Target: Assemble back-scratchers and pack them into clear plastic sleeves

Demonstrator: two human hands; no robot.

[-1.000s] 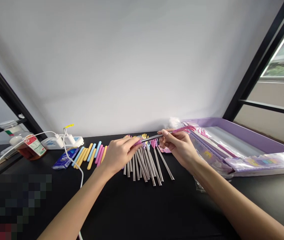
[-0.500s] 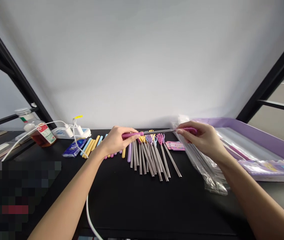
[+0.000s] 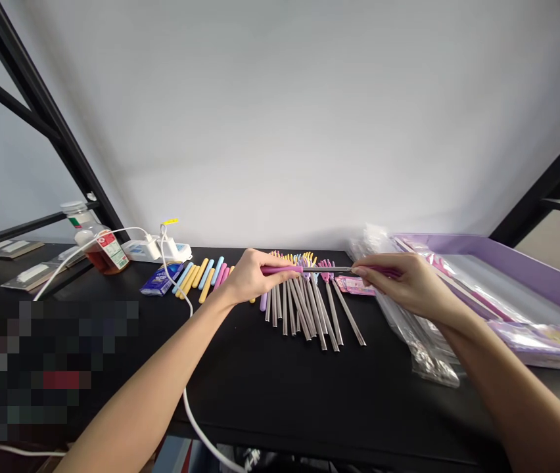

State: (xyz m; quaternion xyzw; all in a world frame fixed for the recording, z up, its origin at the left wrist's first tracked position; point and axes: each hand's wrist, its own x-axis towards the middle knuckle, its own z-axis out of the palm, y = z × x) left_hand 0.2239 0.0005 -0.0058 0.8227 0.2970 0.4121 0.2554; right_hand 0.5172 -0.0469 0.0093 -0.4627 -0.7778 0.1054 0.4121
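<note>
Above the table's middle, my left hand (image 3: pixel 250 279) grips the pink handle (image 3: pixel 282 270) of a back scratcher. A thin metal rod (image 3: pixel 326 269) runs level from that handle to my right hand (image 3: pixel 408 282), whose fingers pinch it at its pink end, mostly hidden by the hand. Just behind and below lie several metal back scratcher rods (image 3: pixel 302 312) with pink, yellow, purple and blue hand-shaped heads (image 3: pixel 326 269). Loose handles in blue, yellow and pink (image 3: pixel 204 272) lie in a row to the left, partly covered by my left hand.
Clear plastic bags (image 3: pixel 398 322) and a purple box (image 3: pixel 531 259) are on the right, beside pink cards (image 3: pixel 355 285). To the left are a blue packet (image 3: pixel 162 279), a power strip (image 3: pixel 181 251), a bottle (image 3: pixel 107 253) and a white cable (image 3: pixel 192 414).
My hands have drawn closer together, and less of the metal rod shows between them. The view has turned slightly, shifting the tabletop things to the right.
</note>
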